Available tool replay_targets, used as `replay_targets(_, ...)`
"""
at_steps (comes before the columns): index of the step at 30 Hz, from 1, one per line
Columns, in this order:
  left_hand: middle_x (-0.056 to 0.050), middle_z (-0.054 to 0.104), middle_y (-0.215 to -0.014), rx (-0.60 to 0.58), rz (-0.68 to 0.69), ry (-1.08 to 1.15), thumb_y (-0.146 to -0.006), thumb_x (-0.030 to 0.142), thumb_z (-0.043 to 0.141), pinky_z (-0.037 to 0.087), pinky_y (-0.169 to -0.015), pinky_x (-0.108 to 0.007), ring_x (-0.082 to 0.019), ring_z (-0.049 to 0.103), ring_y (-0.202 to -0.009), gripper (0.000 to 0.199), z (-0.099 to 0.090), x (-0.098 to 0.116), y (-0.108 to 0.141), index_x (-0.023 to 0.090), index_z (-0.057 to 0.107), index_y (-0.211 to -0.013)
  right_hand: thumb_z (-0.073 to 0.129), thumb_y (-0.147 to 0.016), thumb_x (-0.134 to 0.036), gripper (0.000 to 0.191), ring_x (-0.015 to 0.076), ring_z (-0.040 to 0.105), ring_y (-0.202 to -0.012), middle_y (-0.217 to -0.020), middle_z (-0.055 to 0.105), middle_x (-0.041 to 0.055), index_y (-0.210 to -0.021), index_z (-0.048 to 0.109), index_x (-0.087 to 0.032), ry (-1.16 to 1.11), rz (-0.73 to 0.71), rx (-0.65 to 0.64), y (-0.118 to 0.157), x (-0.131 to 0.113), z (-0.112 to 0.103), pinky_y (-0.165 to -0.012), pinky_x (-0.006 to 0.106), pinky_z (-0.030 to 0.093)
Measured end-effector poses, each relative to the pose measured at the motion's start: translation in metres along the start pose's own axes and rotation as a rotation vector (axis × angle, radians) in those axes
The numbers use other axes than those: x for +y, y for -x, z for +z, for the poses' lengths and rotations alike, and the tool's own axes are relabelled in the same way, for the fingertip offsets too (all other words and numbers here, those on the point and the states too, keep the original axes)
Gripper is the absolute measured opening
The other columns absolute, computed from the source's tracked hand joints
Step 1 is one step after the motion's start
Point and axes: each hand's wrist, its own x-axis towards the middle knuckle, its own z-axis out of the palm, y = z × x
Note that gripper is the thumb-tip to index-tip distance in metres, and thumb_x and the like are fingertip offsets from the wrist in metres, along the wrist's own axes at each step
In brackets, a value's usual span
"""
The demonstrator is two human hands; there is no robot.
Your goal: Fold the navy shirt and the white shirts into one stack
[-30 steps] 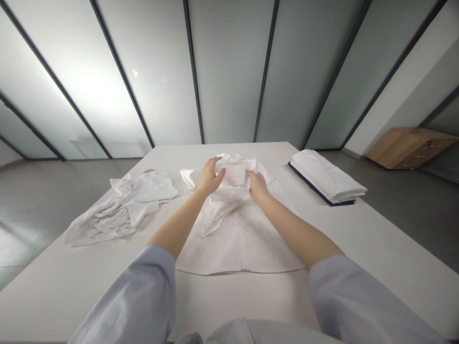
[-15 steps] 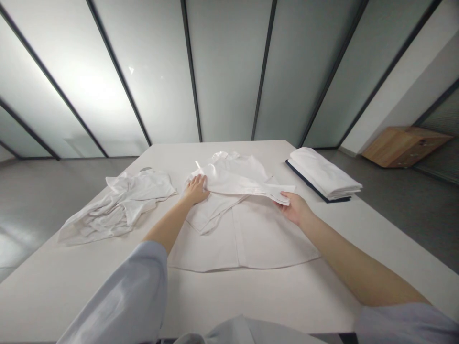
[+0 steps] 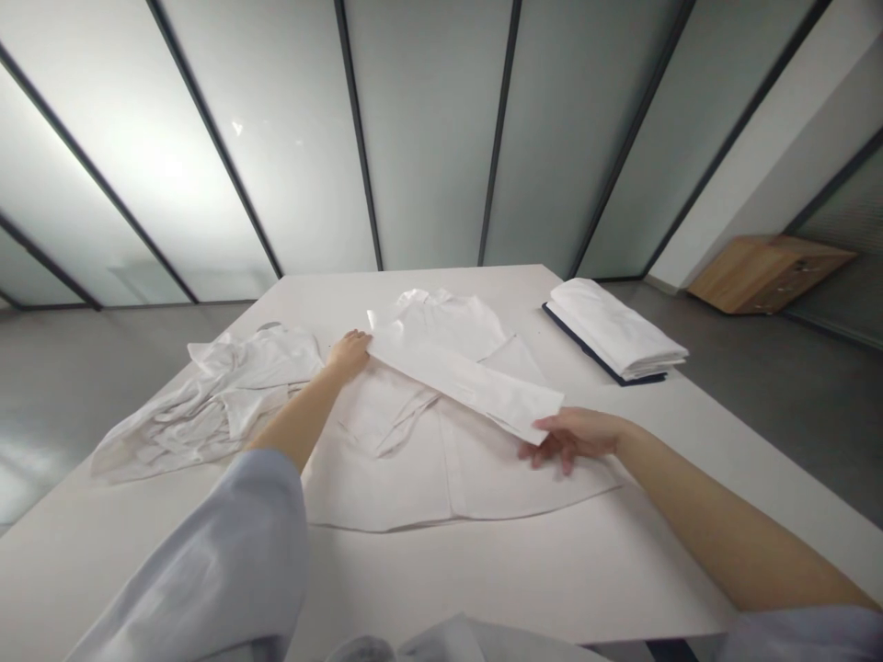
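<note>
A white shirt (image 3: 414, 478) lies spread on the table, its collar at the far side and its hem toward me. One sleeve (image 3: 469, 379) stretches flat and slanting across it between my hands. My left hand (image 3: 350, 353) grips the shirt at the shoulder end of that sleeve. At the cuff end, my right hand (image 3: 569, 437) pinches the edge between thumb and fingers, the other fingers spread below it. The other sleeve lies folded over the shirt's left part.
A crumpled white garment (image 3: 231, 395) lies on the left of the white table (image 3: 441, 588). At the right is a folded white stack (image 3: 613, 326) on something dark blue. A wooden cabinet (image 3: 765, 274) stands on the floor beyond, and frosted glass panels (image 3: 428, 138) rise behind.
My right hand has brought the cuff end nearer to me, so the sleeve now slants and lies flatter. My left hand has shifted left and slightly away from me.
</note>
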Motion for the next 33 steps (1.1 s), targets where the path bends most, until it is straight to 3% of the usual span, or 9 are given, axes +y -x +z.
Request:
replay_targets(3,-0.010,0.060,-0.130,-0.091,-0.005,-0.033,-0.077,0.009,0.046,0.044,-0.102,-0.041,-0.028,0.050,-0.125,0.051,-0.006,-0.004,0.010,0.021,0.061,-0.124,0.069,-0.077,-0.042,0.032,0.0233,0.071,-0.075,-0.094,0.074,0.0167,-0.090,0.071,-0.012,0.295,0.033,0.009,0.008,-0.014,-0.033,-0.049,0.026,0.055)
replay_targets(7,-0.012,0.055,-0.136,0.123,-0.087,0.005,-0.084,0.015,0.043,0.043,-0.101,-0.042,-0.029,0.047,-0.126,0.051,-0.013,0.006,0.020,0.019,0.055,-0.133,0.068,-0.079,-0.036,0.023,0.0224,0.070,-0.076,-0.092,0.074,0.0136,-0.088,0.071,-0.015,0.499,-0.252,0.557,-0.017,-0.044,-0.072,-0.067,0.032,0.057)
replay_targets(10,-0.013,0.050,-0.143,0.097,0.003,0.041,-0.090,0.035,0.045,0.036,-0.108,-0.044,-0.030,0.041,-0.134,0.050,-0.007,0.027,0.026,0.019,0.051,-0.137,0.059,-0.085,-0.031,0.028,0.0254,0.066,-0.102,-0.110,0.071,0.0132,-0.105,0.070,-0.016,0.756,-0.446,0.814,-0.062,-0.054,-0.072,-0.093,0.039,0.050)
replay_targets(15,-0.011,0.027,-0.159,-0.178,0.050,0.050,-0.095,0.056,0.033,0.022,-0.116,-0.043,-0.029,0.022,-0.146,0.065,0.012,0.054,0.034,0.020,0.035,-0.149,0.044,-0.092,-0.049,0.060,0.0302,0.031,-0.143,-0.155,0.034,0.0137,-0.143,0.046,-0.018,1.285,-0.311,0.765,-0.125,-0.039,-0.037,-0.115,0.047,0.025)
replay_targets(19,-0.012,0.021,-0.161,-0.256,0.050,0.029,-0.095,0.060,0.026,0.019,-0.117,-0.042,-0.029,0.020,-0.147,0.069,0.015,0.056,0.039,0.021,0.029,-0.152,0.024,-0.094,-0.057,0.070,0.0320,0.020,-0.146,-0.161,0.019,0.0110,-0.152,0.030,-0.019,1.456,-0.136,0.729,-0.127,-0.028,-0.026,-0.116,0.051,0.021)
replay_targets(23,-0.014,0.029,-0.158,-0.239,0.100,0.016,-0.095,0.060,0.029,0.024,-0.114,-0.043,-0.031,0.027,-0.144,0.068,0.009,0.060,0.054,0.020,0.034,-0.149,0.032,-0.092,-0.055,0.069,0.0321,0.027,-0.144,-0.159,0.026,0.0124,-0.150,0.036,-0.017,1.509,-0.142,0.676,-0.105,-0.029,-0.023,-0.113,0.047,0.029)
replay_targets(27,-0.010,0.058,-0.137,-0.287,0.132,0.050,-0.088,0.065,0.041,0.040,-0.103,-0.039,-0.028,0.054,-0.124,0.060,-0.011,0.062,0.060,0.026,0.054,-0.133,0.046,-0.087,-0.052,0.059,0.0330,0.051,-0.128,-0.142,0.053,0.0133,-0.136,0.055,-0.021,1.567,-0.146,0.572,-0.079,-0.043,-0.016,-0.100,0.044,0.043)
replay_targets(30,-0.007,0.072,-0.107,-0.195,-0.090,0.108,-0.091,0.060,0.037,0.047,-0.092,-0.037,-0.025,0.065,-0.106,0.052,-0.033,0.051,0.041,0.025,0.059,-0.124,0.047,-0.088,-0.052,0.053,0.0311,0.063,-0.110,-0.120,0.068,0.0125,-0.129,0.061,-0.021,1.535,-0.133,0.555,-0.068,-0.057,-0.017,-0.091,0.039,0.047)
replay_targets(33,-0.015,0.068,-0.117,0.040,-0.402,0.142,-0.092,0.056,0.036,0.048,-0.091,-0.039,-0.028,0.062,-0.111,0.057,-0.044,0.029,0.006,0.017,0.054,-0.129,0.047,-0.090,-0.047,0.051,0.0281,0.065,-0.105,-0.117,0.070,0.0121,-0.131,0.059,-0.018,1.446,-0.174,0.626,-0.071,-0.064,-0.024,-0.087,0.035,0.047)
